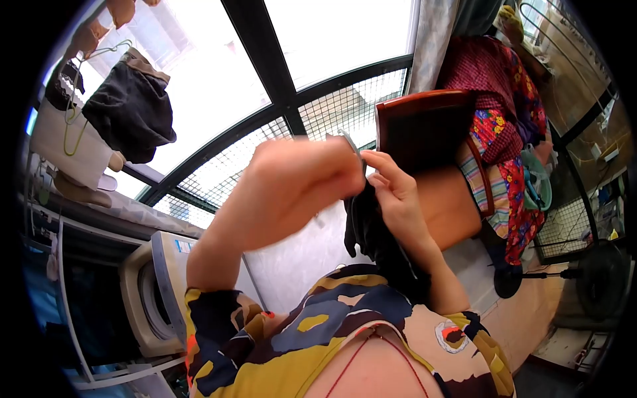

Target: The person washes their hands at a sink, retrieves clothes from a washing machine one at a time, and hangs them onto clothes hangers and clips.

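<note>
Keep the black cloth [373, 229] straight below your right hand [395, 192]; whether this or your left hand [328, 166] pinches, I cannot tell.

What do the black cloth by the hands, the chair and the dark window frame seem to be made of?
Black cloth: soft, matte fabric, judging by its loose folds; the fibre is unclear.
Chair: probably varnished wood, since its reddish-brown trim has a sheen.
Window frame: likely painted metal, from its smooth, even bars, though plastic is possible.
</note>
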